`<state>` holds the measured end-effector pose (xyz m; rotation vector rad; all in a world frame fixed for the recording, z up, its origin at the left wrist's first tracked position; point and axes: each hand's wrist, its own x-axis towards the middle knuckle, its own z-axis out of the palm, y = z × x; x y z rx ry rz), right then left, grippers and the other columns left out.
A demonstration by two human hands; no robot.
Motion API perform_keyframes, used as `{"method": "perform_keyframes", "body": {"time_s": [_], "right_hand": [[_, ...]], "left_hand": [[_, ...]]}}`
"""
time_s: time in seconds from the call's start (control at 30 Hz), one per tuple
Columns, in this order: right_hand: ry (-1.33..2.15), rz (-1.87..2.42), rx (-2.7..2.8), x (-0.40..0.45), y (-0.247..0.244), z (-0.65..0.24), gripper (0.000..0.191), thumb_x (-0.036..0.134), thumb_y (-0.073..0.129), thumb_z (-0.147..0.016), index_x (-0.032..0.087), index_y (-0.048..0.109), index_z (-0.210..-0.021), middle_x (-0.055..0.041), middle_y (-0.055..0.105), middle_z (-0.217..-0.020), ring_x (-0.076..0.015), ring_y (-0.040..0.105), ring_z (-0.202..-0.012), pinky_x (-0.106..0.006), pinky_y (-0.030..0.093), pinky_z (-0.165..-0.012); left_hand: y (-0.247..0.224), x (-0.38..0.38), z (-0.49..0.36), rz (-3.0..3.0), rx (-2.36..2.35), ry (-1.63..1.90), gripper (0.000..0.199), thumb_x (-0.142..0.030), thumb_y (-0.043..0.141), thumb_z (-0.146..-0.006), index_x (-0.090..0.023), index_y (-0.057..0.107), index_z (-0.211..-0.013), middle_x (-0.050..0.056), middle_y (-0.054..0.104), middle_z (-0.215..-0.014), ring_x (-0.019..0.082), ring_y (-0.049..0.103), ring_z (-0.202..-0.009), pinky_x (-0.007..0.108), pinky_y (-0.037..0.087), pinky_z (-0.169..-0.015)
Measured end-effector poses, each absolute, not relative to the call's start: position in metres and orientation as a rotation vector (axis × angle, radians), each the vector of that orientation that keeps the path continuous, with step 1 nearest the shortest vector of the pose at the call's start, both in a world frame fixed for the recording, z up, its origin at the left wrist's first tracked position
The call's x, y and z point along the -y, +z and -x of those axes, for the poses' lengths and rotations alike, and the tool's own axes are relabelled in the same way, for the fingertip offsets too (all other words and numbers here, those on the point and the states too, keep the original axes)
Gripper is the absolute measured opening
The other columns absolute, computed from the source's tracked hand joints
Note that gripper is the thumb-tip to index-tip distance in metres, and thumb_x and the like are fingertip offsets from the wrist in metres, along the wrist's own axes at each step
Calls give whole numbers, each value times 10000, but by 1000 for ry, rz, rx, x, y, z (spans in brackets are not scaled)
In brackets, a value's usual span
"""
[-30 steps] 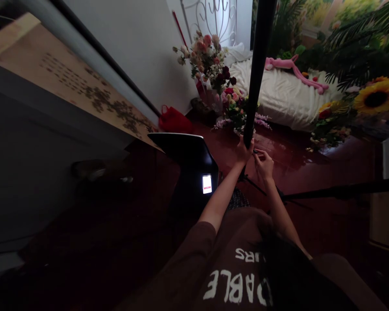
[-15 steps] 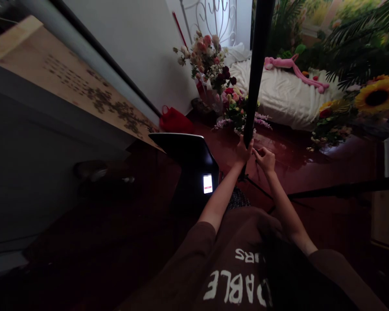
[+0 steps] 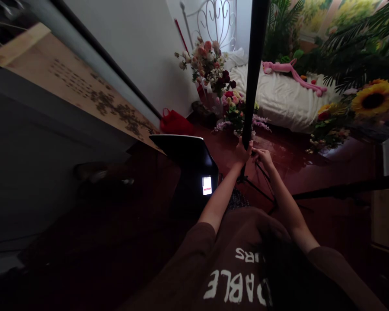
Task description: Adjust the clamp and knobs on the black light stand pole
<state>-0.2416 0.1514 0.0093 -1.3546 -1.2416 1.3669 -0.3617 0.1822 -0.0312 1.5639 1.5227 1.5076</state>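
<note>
Glossy dark-red floor (image 3: pixel 298 151) runs beneath a tall black stand pole (image 3: pixel 254 73); the left hand (image 3: pixel 243 152) clenches it, the right hand (image 3: pixel 262 158) curls just beside it, its grip unclear, with a mixed flower bunch (image 3: pixel 235 113) behind.

a small photo studio, by the look of it: a stand pole (image 3: pixel 254 73) rises from the left hand (image 3: pixel 243 152), and beyond the hands lie bouquets (image 3: pixel 209 65), a white-draped bed (image 3: pixel 278 97) and a painted sunflower backdrop (image 3: pixel 372 100) on a glossy red floor (image 3: pixel 294 149).
</note>
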Motion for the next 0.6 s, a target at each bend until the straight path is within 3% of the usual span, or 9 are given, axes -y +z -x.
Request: {"method": "perform_keyframes", "body": {"time_s": [0.1, 0.23, 0.37, 0.5, 0.6], "right_hand": [[1520, 1350, 1151, -147, 9, 241, 380, 547, 643, -740, 171, 697, -755, -35, 678, -553, -140, 613, -484, -229, 471, -503], [1647, 1310, 973, -119, -12, 235, 374, 521, 607, -811, 159, 702, -809, -89, 743, -733, -155, 688, -596, -252, 548, -606], [1677, 1412, 809, -69, -46, 209, 254, 396, 623, -840, 155, 702, -848, -104, 750, -762, -169, 702, -606, -252, 558, -568], [1595, 1557, 570, -16, -72, 155, 172, 302, 596, -855, 162, 695, -860, -84, 748, -739, -162, 708, -621, -241, 560, -572], [1415, 1601, 412, 20, -79, 107, 131, 278, 622, -829, 168, 683, -867, -61, 749, -743, -152, 708, -621, -221, 549, -554]], "left_hand": [[-33, -181, 360, -1566, -1528, 1517, 514, -597, 475, -870, -202, 557, -1189, 91, 683, -954, 193, 671, -804, 287, 513, -704], [-45, -167, 355, -1513, -1536, 1579, 532, -599, 380, -908, -189, 538, -1209, 139, 655, -1126, 211, 643, -1033, 334, 498, -895], [-75, -136, 351, -1371, -1657, 1553, 523, -515, 254, -966, -163, 506, -1259, 178, 580, -1275, 210, 548, -1223, 372, 425, -1036], [-113, -89, 339, -1308, -1845, 961, 464, -397, 330, -969, -89, 483, -1281, 234, 527, -1331, 249, 510, -1271, 399, 387, -1066], [-135, -52, 314, -1430, -1662, 439, 383, -342, 354, -966, -105, 548, -1195, 191, 601, -1247, 233, 572, -1190, 361, 418, -1024]]}}
